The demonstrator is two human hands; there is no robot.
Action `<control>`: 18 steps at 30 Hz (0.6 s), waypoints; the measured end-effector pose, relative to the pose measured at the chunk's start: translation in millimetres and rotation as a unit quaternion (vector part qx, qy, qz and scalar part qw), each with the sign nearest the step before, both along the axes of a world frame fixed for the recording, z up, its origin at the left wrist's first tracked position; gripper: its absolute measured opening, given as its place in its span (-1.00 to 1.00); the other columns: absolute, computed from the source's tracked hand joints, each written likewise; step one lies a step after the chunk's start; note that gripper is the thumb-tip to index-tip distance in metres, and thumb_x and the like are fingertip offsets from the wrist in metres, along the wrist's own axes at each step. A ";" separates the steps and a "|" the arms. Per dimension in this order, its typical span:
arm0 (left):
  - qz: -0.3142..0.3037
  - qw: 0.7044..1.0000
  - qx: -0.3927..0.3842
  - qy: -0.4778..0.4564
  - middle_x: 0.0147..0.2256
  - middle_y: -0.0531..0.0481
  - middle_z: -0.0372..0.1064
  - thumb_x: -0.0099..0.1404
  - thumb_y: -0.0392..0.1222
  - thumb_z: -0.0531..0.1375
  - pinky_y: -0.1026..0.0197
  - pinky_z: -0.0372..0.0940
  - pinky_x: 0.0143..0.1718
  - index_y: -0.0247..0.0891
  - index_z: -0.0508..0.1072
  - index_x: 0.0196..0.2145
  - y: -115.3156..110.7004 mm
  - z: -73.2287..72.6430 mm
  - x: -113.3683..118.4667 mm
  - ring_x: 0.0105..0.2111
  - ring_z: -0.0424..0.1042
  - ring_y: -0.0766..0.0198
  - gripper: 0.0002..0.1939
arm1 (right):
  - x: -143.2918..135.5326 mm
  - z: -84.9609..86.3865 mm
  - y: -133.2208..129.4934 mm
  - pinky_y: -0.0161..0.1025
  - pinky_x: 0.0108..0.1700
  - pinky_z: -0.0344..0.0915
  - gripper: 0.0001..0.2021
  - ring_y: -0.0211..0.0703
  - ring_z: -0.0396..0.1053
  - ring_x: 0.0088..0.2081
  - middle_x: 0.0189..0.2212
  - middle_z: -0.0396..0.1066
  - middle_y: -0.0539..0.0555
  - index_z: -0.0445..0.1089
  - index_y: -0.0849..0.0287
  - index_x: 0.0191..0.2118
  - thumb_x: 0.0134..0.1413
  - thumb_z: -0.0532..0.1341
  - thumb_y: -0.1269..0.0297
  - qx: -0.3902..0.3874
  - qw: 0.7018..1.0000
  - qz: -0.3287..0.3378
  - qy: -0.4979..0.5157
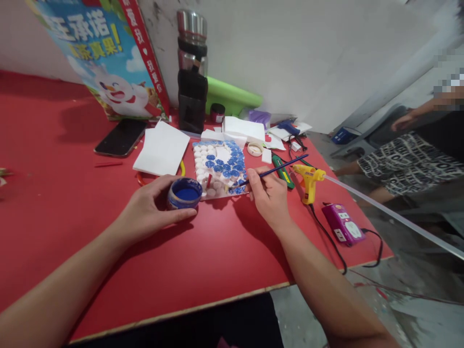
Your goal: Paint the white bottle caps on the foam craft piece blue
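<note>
My left hand (155, 205) is wrapped round a small jar of blue paint (185, 194), tilted so its inside faces me. Between the fingers of my right hand (270, 195) is a thin dark blue paintbrush (271, 170), its tip down at the lower part of a craft panel (199, 164). Rows of small round pieces cover the panel. Those at the left are white; many in the middle and right are blue. A small red upright piece (209, 181) stands near its lower left. The exact contact of the brush tip is too small to tell.
Right of the panel lie a green utility knife (283, 172), a yellow glue gun (309, 182) and a purple power socket (343, 224) with cords. Behind stand a tall bottle (192, 72) and a box (108, 63). White sheets (161, 149) and a phone (121, 137) lie left. A person (409, 154) is at the right.
</note>
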State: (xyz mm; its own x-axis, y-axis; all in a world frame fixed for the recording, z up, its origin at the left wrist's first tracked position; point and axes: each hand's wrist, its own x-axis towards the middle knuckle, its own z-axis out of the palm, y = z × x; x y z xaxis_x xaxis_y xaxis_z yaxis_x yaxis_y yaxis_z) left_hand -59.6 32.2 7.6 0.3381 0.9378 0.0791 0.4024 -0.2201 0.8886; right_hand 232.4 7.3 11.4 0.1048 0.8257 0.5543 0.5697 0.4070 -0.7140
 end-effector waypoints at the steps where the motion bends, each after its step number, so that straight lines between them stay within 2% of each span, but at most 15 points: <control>1: 0.001 1.000 0.001 0.000 -0.01 -0.12 0.67 0.10 0.19 0.54 -0.04 0.59 0.00 -0.14 0.59 0.06 0.1 0.2 0.3 -0.03 0.67 -0.14 -0.36 | -0.1 0.6 -0.3 -0.23 -0.39 0.36 -0.65 -0.24 0.41 -0.57 -0.56 0.47 -0.08 0.41 0.03 -0.32 0.53 0.20 0.00 0.003 1.000 -0.005 -0.004; 9: 0.001 1.000 0.006 -0.010 0.00 -0.12 0.67 0.10 0.18 0.55 -0.04 0.58 0.02 -0.16 0.59 0.06 0.7 -2.3 -0.1 -0.02 0.66 -0.15 -0.35 | -1.9 5.5 -0.8 -0.27 -0.44 0.33 -0.60 -0.28 0.36 -0.60 -0.63 0.42 -0.09 0.45 0.07 -0.41 0.48 0.26 0.02 0.024 0.999 -0.029 0.018; 14: -0.003 1.000 0.011 -0.010 -0.01 -0.12 0.67 0.12 0.16 0.55 -0.03 0.57 0.00 -0.17 0.59 0.08 1.4 -5.0 -1.7 -0.04 0.66 -0.13 -0.35 | 1.0 6.6 0.8 -0.31 -0.56 0.24 -0.58 -0.33 0.29 -0.66 -0.61 0.43 -0.08 0.48 0.12 -0.42 0.38 0.35 -0.08 -0.031 0.991 -0.011 0.126; 18: -0.007 1.000 0.024 -0.010 -0.03 -0.10 0.67 0.12 0.16 0.55 -0.03 0.56 0.01 -0.16 0.60 0.05 2.3 -6.2 -1.2 -0.04 0.66 -0.12 -0.38 | 8.7 10.5 3.4 -0.35 -0.65 0.18 -0.59 -0.34 0.29 -0.69 -0.61 0.45 -0.08 0.50 0.14 -0.39 0.20 0.47 -0.12 -0.094 0.974 0.010 0.204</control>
State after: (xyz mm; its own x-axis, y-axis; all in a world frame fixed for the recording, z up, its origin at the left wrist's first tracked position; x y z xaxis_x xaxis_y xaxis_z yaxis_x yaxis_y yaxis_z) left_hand -60.8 34.5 1.4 0.3498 0.9276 0.1310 0.3805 -0.2685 0.8850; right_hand 241.1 10.7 21.8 0.2687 0.9122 0.3092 0.2162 0.2557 -0.9423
